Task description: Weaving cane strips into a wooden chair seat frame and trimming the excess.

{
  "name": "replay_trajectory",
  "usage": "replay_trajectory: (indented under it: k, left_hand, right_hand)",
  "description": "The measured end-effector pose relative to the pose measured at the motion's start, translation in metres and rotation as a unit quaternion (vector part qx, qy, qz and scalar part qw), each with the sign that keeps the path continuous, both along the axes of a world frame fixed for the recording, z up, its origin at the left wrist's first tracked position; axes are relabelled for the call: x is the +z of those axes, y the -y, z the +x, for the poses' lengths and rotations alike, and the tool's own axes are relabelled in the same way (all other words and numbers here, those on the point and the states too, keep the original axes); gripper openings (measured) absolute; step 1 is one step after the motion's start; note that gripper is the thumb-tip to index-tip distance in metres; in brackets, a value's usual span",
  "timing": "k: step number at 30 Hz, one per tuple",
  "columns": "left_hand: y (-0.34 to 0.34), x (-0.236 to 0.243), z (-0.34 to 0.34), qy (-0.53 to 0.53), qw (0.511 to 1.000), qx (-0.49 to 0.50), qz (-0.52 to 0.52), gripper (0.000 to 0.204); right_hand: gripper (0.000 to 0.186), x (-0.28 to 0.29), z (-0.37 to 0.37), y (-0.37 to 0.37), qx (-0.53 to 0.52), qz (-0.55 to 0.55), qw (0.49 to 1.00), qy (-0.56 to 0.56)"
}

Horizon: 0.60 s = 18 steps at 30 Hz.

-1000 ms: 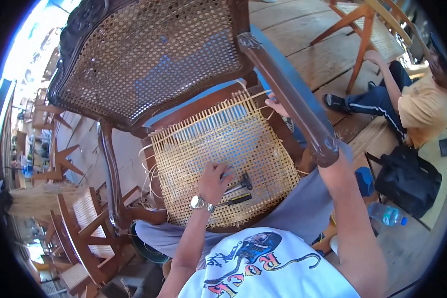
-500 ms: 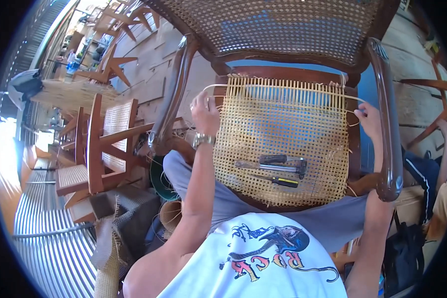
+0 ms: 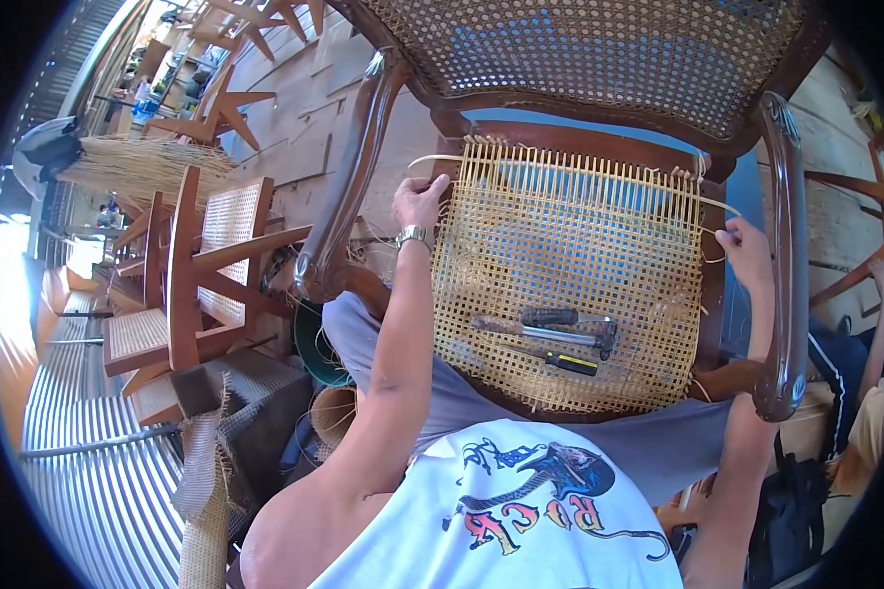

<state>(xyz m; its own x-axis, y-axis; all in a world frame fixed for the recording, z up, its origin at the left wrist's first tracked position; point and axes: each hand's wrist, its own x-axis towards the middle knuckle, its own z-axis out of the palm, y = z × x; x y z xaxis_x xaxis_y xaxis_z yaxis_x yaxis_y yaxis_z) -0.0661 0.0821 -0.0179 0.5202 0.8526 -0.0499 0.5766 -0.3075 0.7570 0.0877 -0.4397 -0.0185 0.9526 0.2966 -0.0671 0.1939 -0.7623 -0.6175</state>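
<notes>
Left hand (image 3: pixel 418 204), right hand (image 3: pixel 746 249): fingers half-curling at opposite edges of cane seat (image 3: pixel 560 260), apparently steadying it; holds unclear.

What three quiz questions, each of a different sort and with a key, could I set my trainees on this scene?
1. Multiple choice: which wrist wears the watch? A: right; B: left; C: neither.
2. True or false: the screwdriver lies on top of the woven seat.
3. Fill in: the widest gaps in the seat's weave lie nearest the chair's ____.

Key:
1. B: the watch sits just behind the left hand, which is at the seat's left edge.
2. True: its yellow and black handle shows on the weave.
3. Backrest: beside it, long strands run with few crossing them.
</notes>
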Motion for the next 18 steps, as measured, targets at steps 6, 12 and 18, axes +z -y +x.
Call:
replay_trajectory:
  k: [6, 12, 18]
  left_hand:
    - [0.007, -0.003, -0.001, 0.008, 0.995, 0.017, 0.100, 0.034]
    - [-0.003, 0.001, 0.006, -0.076, 0.987, 0.001, 0.143, 0.035]
    - [-0.019, 0.000, 0.011, -0.096, 0.984, -0.019, 0.150, 0.040]
  right_hand:
    - [0.024, -0.002, 0.000, 0.005, -0.016, -0.011, 1.000, -0.011]
    - [0.022, -0.002, 0.000, 0.002, -0.003, -0.028, 1.000, 0.010]
    - [0.024, 0.005, -0.003, 0.000, 0.006, 0.006, 1.000, 0.024]
